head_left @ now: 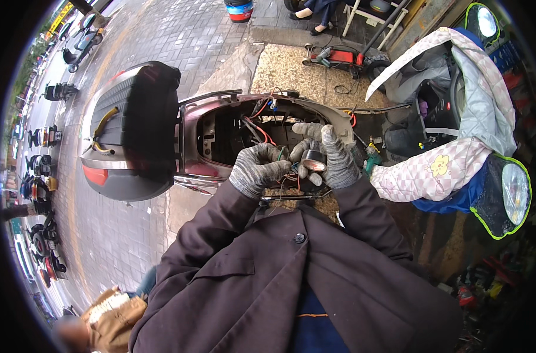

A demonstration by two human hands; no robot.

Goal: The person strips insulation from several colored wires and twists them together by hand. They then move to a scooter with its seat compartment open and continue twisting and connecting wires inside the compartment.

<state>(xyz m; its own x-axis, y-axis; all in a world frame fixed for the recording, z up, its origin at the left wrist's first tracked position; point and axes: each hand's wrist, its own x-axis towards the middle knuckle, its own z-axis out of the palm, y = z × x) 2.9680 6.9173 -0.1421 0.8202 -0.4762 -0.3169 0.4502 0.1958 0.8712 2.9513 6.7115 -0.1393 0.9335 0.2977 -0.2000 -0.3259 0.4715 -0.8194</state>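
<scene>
My left hand (257, 167), in a grey glove, is closed with fingertips pinched on a thin green wire (280, 155). My right hand (337, 159), also gloved, grips a small black roll of tape (314, 155), its pale inner ring facing up, beside my left fingertips. Both hands are over the open seat compartment of a maroon scooter body (189, 154), where red and black wires (262, 132) loop out and thinner wires hang below my fingers. Whether my right fingers also touch a wire I cannot tell.
A black rear box (132, 123) sits at left; quilted handlebar covers (438, 170) at right. A red floor jack (338, 57) lies behind the scooter, near a seated person's legs (321, 15). Another person (103, 317) is at lower left. Parked scooters (59, 91) line the pavement. Tools clutter the lower right.
</scene>
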